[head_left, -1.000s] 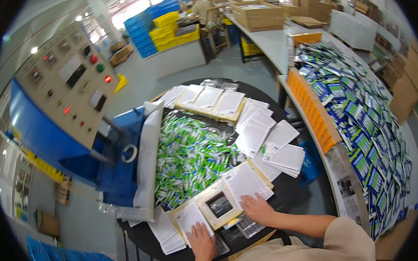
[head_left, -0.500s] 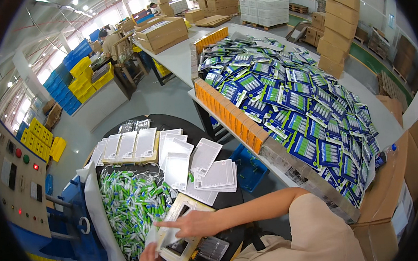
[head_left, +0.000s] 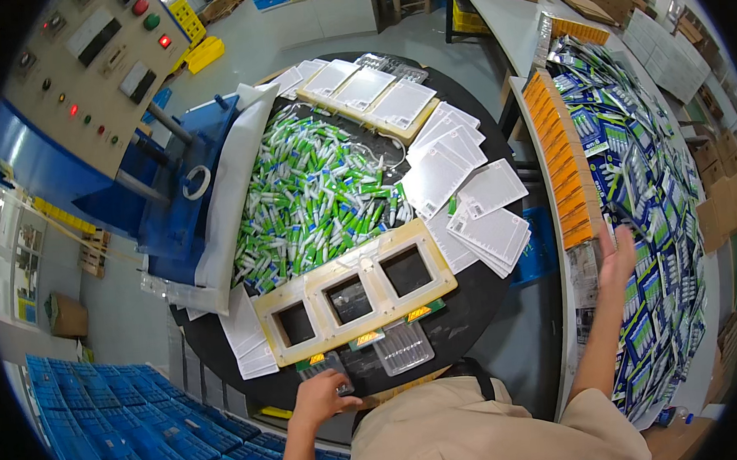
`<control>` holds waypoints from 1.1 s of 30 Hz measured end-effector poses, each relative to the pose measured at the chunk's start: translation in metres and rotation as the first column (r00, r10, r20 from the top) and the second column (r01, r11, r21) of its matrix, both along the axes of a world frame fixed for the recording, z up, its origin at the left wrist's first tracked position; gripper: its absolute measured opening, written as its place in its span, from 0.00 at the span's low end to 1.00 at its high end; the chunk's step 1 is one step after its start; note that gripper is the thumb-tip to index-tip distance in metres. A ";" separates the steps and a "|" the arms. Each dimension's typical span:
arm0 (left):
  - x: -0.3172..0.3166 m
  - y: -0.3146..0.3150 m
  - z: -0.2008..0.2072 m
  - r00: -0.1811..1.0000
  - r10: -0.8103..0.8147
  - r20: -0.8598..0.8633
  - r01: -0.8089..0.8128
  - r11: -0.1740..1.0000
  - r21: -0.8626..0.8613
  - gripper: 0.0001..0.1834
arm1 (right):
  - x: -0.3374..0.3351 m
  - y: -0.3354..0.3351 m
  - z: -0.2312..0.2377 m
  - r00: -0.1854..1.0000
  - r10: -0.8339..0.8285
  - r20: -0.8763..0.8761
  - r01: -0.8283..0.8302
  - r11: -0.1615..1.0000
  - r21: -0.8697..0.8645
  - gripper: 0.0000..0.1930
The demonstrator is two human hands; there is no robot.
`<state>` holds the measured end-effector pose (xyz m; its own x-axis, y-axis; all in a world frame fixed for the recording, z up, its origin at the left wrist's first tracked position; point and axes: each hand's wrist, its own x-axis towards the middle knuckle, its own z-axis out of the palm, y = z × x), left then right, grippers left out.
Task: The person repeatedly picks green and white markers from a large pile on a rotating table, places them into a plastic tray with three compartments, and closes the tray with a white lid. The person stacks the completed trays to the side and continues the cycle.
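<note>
My left hand (head_left: 321,398) is at the near edge of the round black table. Its fingers touch a clear plastic blister tray (head_left: 334,379), with the thumb held apart. Further right lies a second clear blister tray (head_left: 404,347). A cream frame (head_left: 359,302) with three rectangular windows sits just beyond both trays; yellow-and-green tabs (head_left: 425,312) stick out along its near side. My right hand (head_left: 617,257) is over the edge of a heap of blue-and-green carded battery packs (head_left: 668,296), fingers apart. Something dark and blurred shows by its fingertips; I cannot tell what it is.
Loose green-and-white batteries (head_left: 316,199) are heaped beyond the frame. White cards (head_left: 493,190) lie in stacks to the right, and a second cream frame (head_left: 378,115) holds more. A press with a control panel (head_left: 97,69) stands left. Blue crates (head_left: 127,422) fill the lower left. An orange-edged cardboard wall (head_left: 562,159) borders the packs.
My view has turned left and down. Both hands were at the cream frame; the right has moved away to the battery packs, and the left is now at the blister tray on the near table edge.
</note>
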<state>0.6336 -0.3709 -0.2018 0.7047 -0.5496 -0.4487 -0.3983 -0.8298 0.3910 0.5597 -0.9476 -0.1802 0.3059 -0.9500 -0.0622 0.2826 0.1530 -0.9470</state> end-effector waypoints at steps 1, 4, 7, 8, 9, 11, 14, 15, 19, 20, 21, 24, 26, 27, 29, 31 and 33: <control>-0.010 0.008 -0.015 0.994 -0.088 0.057 0.083 0.993 0.085 0.25 | 0.003 0.033 -0.007 0.988 0.058 -0.144 -0.062 0.998 -0.019 0.09; -0.021 0.025 -0.046 0.980 -0.139 0.141 0.129 0.989 0.074 0.20 | 0.012 0.170 -0.040 0.515 0.564 -0.645 -0.856 0.372 -0.358 0.07; -0.018 0.036 -0.062 0.992 -0.108 0.068 0.108 0.994 0.010 0.15 | 0.021 0.280 -0.072 0.221 0.327 -0.919 -0.772 -0.517 -0.370 0.22; -0.015 0.040 -0.065 0.994 -0.108 0.022 0.108 0.994 -0.019 0.13 | 0.024 0.296 -0.080 0.219 0.249 -0.943 -0.699 -0.635 -0.330 0.18; -0.009 0.045 -0.068 0.994 -0.107 0.002 0.107 0.992 -0.063 0.12 | 0.028 0.309 -0.086 0.155 0.183 -0.971 -0.719 -0.653 -0.238 0.16; -0.002 0.052 -0.073 0.985 -0.169 0.029 0.172 0.978 -0.122 0.10 | 0.035 0.314 -0.094 0.021 0.154 -0.988 -0.744 -0.657 -0.118 0.12; 0.009 0.058 -0.080 0.975 -0.220 -0.033 0.215 0.970 -0.114 0.09 | 0.052 0.302 -0.098 -0.154 0.225 -0.962 -0.735 -0.677 -0.041 0.11; 0.012 0.058 -0.082 0.959 -0.284 -0.022 0.283 0.958 -0.046 0.09 | 0.058 0.299 -0.099 -0.224 0.218 -0.950 -0.732 -0.681 0.016 0.10; 0.012 0.053 -0.075 0.957 -0.285 -0.059 0.277 0.954 -0.117 0.11 | 0.073 0.295 -0.103 -0.281 0.235 -0.931 -0.683 -0.730 0.022 0.10; 0.008 0.051 -0.069 0.964 -0.260 -0.055 0.258 0.965 -0.044 0.10 | 0.072 0.297 -0.106 -0.271 0.265 -0.925 -0.658 -0.753 -0.023 0.08; 0.003 0.048 -0.062 0.972 -0.230 -0.053 0.232 0.972 0.033 0.11 | 0.069 0.301 -0.109 -0.181 0.179 -0.967 -0.608 -0.794 -0.033 0.08; 0.000 0.042 -0.036 0.980 -0.168 0.105 0.169 0.986 -0.005 0.14 | 0.047 0.314 -0.112 0.024 0.181 -0.983 -0.615 -0.773 -0.157 0.09; 0.009 0.047 -0.013 0.987 -0.160 0.026 0.160 0.987 -0.012 0.16 | 0.031 0.316 -0.100 0.173 0.248 -0.953 -0.682 -0.668 -0.298 0.09; 0.010 0.048 -0.002 0.989 -0.147 -0.018 0.147 0.989 -0.017 0.17 | 0.023 0.314 -0.089 0.198 0.239 -0.951 -0.705 -0.639 -0.308 0.09; 0.023 0.053 0.019 0.993 -0.120 -0.022 0.115 0.979 -0.170 0.09 | 0.019 0.312 -0.057 0.336 0.274 -0.901 -0.760 -0.487 -0.431 0.08; 0.023 0.053 0.038 0.996 -0.078 -0.044 0.066 0.971 -0.230 0.08 | 0.018 0.305 -0.020 0.144 0.412 -0.900 -0.888 -0.347 -0.301 0.05; 0.024 0.059 0.056 0.991 -0.041 -0.128 -0.020 0.900 -0.436 0.07 | 0.029 0.292 0.011 0.066 0.559 -0.827 -0.896 -0.332 -0.296 0.05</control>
<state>0.6576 -0.3120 -0.1455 0.6492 -0.7182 -0.2504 -0.3263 -0.5604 0.7612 0.5884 -0.6554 -0.1694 0.8986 0.4389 -0.0018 0.2976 -0.6124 -0.7323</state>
